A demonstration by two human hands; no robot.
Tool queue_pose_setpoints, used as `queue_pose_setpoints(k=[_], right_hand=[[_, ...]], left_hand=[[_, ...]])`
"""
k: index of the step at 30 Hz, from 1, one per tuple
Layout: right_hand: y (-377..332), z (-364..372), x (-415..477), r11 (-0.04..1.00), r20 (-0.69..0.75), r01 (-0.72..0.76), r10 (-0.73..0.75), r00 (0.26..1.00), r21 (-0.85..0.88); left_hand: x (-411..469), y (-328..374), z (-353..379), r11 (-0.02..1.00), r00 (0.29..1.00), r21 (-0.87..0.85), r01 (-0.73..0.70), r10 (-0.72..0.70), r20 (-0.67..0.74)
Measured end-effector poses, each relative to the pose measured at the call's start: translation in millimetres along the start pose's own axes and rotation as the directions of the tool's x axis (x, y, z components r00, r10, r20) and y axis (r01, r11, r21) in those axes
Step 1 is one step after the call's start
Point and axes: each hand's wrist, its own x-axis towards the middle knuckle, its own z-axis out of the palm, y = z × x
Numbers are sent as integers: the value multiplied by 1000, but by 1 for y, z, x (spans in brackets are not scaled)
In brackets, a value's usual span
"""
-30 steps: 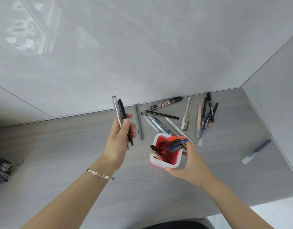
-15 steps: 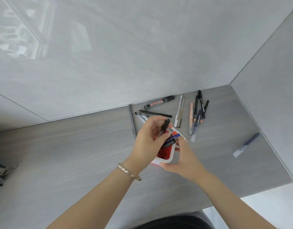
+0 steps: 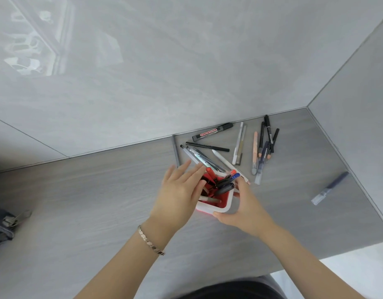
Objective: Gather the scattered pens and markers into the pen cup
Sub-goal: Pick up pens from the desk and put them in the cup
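Note:
A white pen cup (image 3: 224, 207) with a red inside stands on the grey desk, holding several pens and markers. My right hand (image 3: 244, 209) wraps its near right side. My left hand (image 3: 178, 194) hovers over the cup's left rim, fingers spread and empty. Behind the cup lie several loose pens: a whiteboard marker (image 3: 213, 132) by the wall, a thin black pen (image 3: 206, 146), a grey pencil (image 3: 175, 150), a white pen (image 3: 238, 143), a peach pen (image 3: 255, 151) and dark pens (image 3: 269, 134). A grey-blue marker (image 3: 329, 187) lies alone at the right.
Grey walls close the desk (image 3: 78, 197) at the back and the right. The desk's front edge runs at the lower right above a white floor. A dark bag with a zipper pull (image 3: 7, 221) sits at the left edge.
My left hand carried a bunch of pens from the left to the cup, dropped them in, and now stands open. My right hand kept hold of the cup.

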Motion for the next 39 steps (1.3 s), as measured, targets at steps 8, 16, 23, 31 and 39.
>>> queue_pose_setpoints(k=[8, 16, 23, 31, 39], right_hand=[[-2, -3, 0, 1000, 10, -9, 9, 1000, -19], [-5, -6, 0, 998, 44, -59, 59, 997, -7], [-6, -6, 0, 998, 33, -60, 60, 998, -5], [-6, -7, 1, 998, 45, -60, 61, 997, -22], [-2, -8, 3, 997, 61, -64, 66, 996, -41]], left_hand=[[15, 15, -9, 686, 963, -676, 268, -193, 186], [80, -69, 8, 659, 664, -111, 744, -710, 235], [81, -78, 38, 690, 648, 45, 722, -698, 305], [71, -77, 24, 825, 824, -146, 547, -500, 266], [98, -88, 45, 959, 859, 94, 268, -282, 428]])
